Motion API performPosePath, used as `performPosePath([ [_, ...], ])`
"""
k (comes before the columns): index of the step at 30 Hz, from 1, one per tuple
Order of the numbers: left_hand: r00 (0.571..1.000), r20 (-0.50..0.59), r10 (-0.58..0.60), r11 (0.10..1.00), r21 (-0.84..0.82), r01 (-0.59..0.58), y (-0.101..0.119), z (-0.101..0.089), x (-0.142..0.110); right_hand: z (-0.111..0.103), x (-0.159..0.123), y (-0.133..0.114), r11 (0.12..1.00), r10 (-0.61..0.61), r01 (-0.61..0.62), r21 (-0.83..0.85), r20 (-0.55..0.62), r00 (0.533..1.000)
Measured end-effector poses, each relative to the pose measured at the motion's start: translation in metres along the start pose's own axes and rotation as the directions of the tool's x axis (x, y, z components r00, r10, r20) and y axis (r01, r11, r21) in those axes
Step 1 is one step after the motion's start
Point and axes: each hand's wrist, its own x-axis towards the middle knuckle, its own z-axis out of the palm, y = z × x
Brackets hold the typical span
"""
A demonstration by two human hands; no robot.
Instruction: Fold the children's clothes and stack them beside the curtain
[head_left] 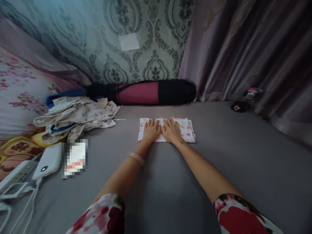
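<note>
A white cloth with a pink and red print lies folded into a flat rectangle on the grey sheet. My left hand rests flat on its left half, palm down, with the fingers stretched away from me. Beside it, my right hand presses flat on the middle of the cloth, fingers slightly spread. The two thumbs nearly meet. Neither hand grips anything, and the palms hide part of the print.
To the left are a heap of crumpled pale clothes, a white power bank, a power strip with cables and a pixelated item. A black and pink rolled bag lies along the wall. A dark jar stands right.
</note>
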Motion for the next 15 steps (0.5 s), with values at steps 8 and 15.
performPosePath([
  [8,0.977,-0.090,-0.192,0.981,0.013,0.194,-0.001,0.002,-0.005,0.001,-0.002,0.004,0.982,0.188,-0.188,0.005,-0.017,0.982],
  [15,0.973,-0.065,-0.222,0.975,-0.008,0.222,-0.005,-0.003,-0.008,-0.005,-0.008,0.024,0.959,0.282,-0.284,-0.015,-0.056,0.958],
])
